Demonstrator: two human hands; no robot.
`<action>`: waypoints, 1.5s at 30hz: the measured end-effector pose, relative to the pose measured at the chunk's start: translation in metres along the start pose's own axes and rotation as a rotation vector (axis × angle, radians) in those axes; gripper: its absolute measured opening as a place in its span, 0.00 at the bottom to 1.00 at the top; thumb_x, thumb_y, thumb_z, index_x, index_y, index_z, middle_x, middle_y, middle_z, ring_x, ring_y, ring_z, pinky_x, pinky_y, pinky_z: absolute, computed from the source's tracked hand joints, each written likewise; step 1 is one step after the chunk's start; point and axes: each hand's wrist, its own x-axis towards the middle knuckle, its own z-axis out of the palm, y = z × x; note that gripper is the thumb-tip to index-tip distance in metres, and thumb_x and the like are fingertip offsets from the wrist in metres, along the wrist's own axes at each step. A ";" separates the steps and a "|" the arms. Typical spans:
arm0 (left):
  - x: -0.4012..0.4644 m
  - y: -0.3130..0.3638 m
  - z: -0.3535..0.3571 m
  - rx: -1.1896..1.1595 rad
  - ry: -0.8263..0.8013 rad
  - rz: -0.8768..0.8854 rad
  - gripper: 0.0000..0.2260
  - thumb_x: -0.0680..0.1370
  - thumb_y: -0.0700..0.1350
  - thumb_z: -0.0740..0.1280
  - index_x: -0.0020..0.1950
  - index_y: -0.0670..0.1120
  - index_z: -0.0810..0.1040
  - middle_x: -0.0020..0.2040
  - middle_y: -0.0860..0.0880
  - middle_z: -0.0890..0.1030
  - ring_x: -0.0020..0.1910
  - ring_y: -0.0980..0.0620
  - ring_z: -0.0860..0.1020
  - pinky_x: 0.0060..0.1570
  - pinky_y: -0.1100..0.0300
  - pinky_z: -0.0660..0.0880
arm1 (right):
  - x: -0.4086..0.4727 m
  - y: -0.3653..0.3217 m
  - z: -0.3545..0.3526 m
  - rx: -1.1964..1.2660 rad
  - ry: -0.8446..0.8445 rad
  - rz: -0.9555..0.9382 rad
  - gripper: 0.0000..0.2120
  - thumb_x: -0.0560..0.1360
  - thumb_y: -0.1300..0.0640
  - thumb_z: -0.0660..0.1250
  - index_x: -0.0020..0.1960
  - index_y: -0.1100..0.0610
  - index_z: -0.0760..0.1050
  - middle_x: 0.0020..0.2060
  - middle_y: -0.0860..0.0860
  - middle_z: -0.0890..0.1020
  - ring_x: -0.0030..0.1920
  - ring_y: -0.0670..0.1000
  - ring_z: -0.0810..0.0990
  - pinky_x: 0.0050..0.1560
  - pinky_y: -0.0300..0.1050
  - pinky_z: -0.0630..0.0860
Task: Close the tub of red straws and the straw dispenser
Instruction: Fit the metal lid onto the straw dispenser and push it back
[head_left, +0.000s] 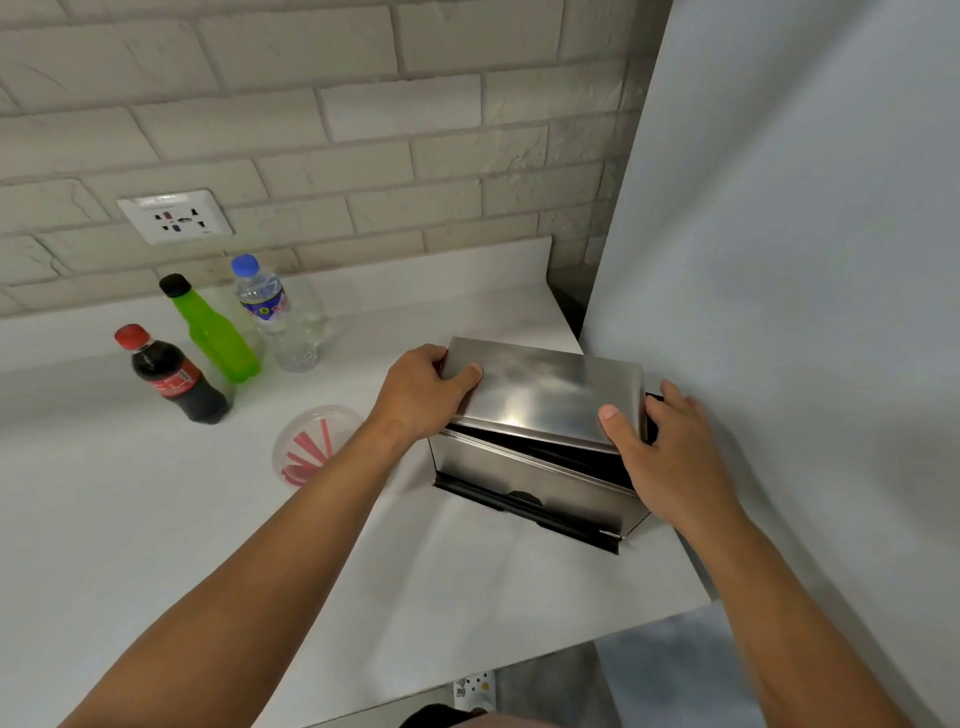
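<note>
A steel straw dispenser (535, 480) stands on the white counter, close to the grey panel on the right. Its steel lid (540, 395) rests tilted on top, with a dark gap showing along the front edge. My left hand (421, 395) grips the lid's left end, thumb on top. My right hand (670, 457) holds the lid's right end, thumb on top and fingers down the side. Left of the dispenser sits a round clear tub of red straws (311, 447), with a clear lid on it; my left forearm covers part of it.
Three bottles stand at the back left: a cola bottle (174, 382), a green bottle (213, 332) and a water bottle (278, 317). A wall socket (176, 216) sits in the brick wall. A tall grey panel (810, 260) borders the counter (156, 519) on the right.
</note>
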 end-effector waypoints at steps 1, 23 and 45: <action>0.000 0.000 0.001 -0.001 -0.001 0.000 0.10 0.79 0.56 0.72 0.54 0.52 0.80 0.46 0.55 0.85 0.44 0.54 0.85 0.39 0.68 0.78 | 0.001 0.001 0.001 0.002 -0.002 0.000 0.30 0.80 0.33 0.57 0.70 0.53 0.77 0.83 0.51 0.59 0.84 0.55 0.52 0.77 0.61 0.62; -0.034 -0.003 0.014 -0.042 -0.029 0.144 0.15 0.81 0.57 0.69 0.66 0.57 0.74 0.53 0.64 0.81 0.51 0.66 0.80 0.43 0.78 0.73 | -0.022 0.044 0.000 0.083 -0.132 -0.110 0.59 0.66 0.24 0.69 0.85 0.45 0.43 0.84 0.38 0.42 0.83 0.42 0.42 0.76 0.44 0.47; -0.007 0.007 0.012 0.064 -0.124 0.114 0.18 0.81 0.60 0.67 0.65 0.51 0.78 0.54 0.55 0.84 0.51 0.54 0.83 0.51 0.59 0.80 | -0.010 0.038 -0.005 0.223 -0.109 -0.104 0.48 0.74 0.34 0.71 0.85 0.48 0.52 0.84 0.40 0.51 0.83 0.41 0.52 0.81 0.46 0.57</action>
